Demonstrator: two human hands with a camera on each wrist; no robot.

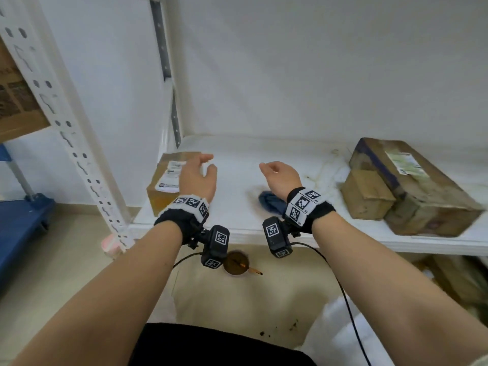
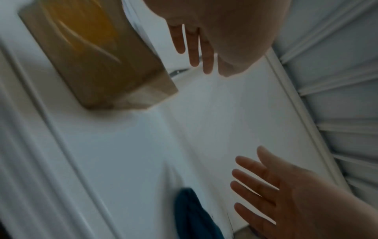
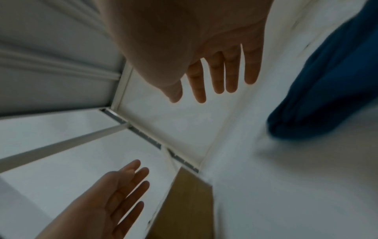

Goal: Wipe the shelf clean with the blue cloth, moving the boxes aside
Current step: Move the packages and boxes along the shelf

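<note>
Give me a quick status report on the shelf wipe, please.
Left hand and right hand open, holding nothing. Blue cloth lying on shelf under right wrist. One box left, two boxes right.

Blue cart (image 1: 18, 228) left; brown-stained cup (image 1: 236, 262) on floor.

- Plain white wall (image 1: 317, 62) stands behind.
- A perforated white metal upright (image 1: 56, 107) rises at left.
- Beige floor (image 1: 47, 260) lies below.
- A blue cart (image 1: 18, 223) sits far left.
- Soft, even light.
</note>
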